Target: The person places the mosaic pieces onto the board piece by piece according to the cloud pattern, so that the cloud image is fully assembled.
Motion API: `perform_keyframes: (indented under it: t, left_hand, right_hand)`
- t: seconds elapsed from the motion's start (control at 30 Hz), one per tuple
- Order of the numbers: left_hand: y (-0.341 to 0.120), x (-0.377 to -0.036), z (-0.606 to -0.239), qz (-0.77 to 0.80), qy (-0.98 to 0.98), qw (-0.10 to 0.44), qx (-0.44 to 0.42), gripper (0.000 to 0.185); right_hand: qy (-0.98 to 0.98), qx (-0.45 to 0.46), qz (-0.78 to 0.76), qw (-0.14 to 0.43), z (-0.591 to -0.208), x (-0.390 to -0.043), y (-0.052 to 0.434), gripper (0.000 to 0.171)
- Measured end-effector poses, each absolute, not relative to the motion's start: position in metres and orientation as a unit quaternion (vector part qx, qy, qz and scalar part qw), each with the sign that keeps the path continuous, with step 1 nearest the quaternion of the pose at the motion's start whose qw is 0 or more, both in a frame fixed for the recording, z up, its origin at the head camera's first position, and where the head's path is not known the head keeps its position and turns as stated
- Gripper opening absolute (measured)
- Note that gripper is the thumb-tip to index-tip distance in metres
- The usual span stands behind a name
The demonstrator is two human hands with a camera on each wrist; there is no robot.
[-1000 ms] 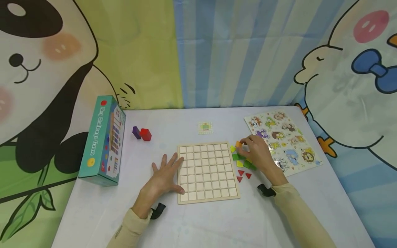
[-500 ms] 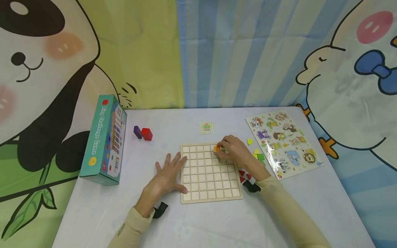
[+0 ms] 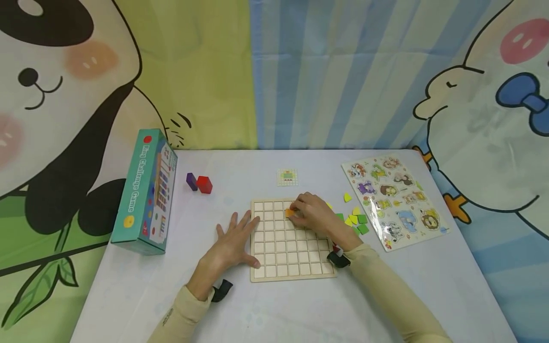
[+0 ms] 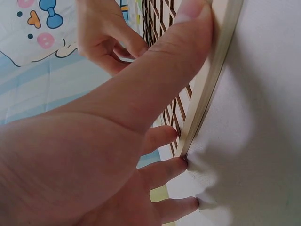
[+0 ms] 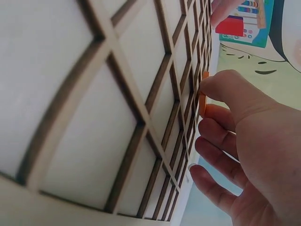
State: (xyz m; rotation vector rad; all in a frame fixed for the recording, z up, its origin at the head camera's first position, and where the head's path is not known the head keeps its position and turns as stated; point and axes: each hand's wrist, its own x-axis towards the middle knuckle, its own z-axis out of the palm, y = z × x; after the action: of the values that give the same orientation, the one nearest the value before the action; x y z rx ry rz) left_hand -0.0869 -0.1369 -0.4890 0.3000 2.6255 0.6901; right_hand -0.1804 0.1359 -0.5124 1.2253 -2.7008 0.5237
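So the right hand (image 3: 315, 214) has a small orange block (image 3: 289, 213) pinched over the far middle of a square, pale wooden grid board (image 3: 280, 257), and while the head view half hides it, the right wrist cam plainly shows it between thumb and index finger, other fingers loosely bent. The left hand (image 3: 229, 247) is spread wide, not gripping, and its own cam shows the thumb lying right on the board's left rim. Head view's the one that clearly gets the flat green and yellow pieces (image 3: 362, 228) right of the board.
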Motion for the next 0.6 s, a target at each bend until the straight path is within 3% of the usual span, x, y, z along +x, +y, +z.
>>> perform_keyframes:
  t: [0.6]
  left_hand:
    - [-0.1366, -0.0876, -0.4875, 0.251, 0.938, 0.216, 0.103, 0.122]
  right_hand:
    - [-0.898, 0.402, 0.177, 0.033, -0.5127, -0.1772, 0.1355, 0.023]
